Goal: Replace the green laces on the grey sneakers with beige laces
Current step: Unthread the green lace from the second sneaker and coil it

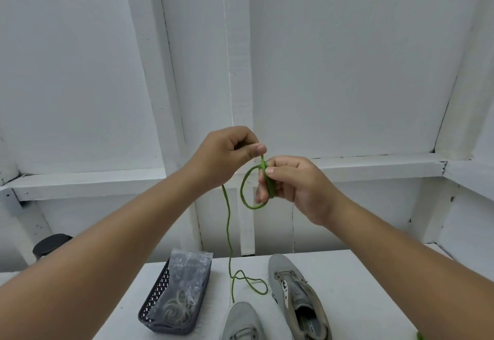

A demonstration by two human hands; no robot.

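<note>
Both bare forearms are raised, converging toward twelve o'clock. The left hand is curled, thumb pinched against forefinger; the right hand is likewise pinched.

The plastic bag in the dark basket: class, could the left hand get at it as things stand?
Probably not at once: the left hand pinches the green lace. The plastic bag lies uncovered atop the basket.

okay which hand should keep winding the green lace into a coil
Left, probably. The left hand pinches the free run of the green lace trailing to the table, while the right hand holds the coil.
</note>
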